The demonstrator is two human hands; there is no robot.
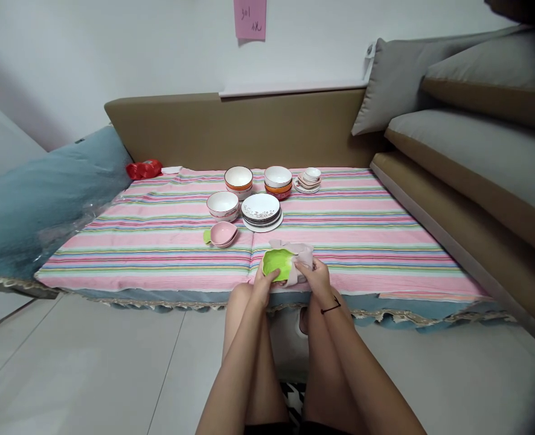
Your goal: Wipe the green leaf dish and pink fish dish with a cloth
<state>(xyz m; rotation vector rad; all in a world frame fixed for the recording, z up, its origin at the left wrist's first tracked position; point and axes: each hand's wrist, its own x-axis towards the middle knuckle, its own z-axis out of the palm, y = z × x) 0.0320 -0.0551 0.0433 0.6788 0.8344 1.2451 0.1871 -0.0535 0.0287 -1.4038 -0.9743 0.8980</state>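
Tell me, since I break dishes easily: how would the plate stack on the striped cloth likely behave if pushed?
The plate stack is probably heavy, since several plates are piled together. The upper ones may slide, as they seem simply to rest on those below. Their ceramic look suggests stiff, breakable pieces.

You face a white wall (168, 60) bearing a pink note (250, 18), a brown backrest (272, 130) beneath it, grey cushions (476, 145) piled right, pale tiled floor (104, 362) below you.
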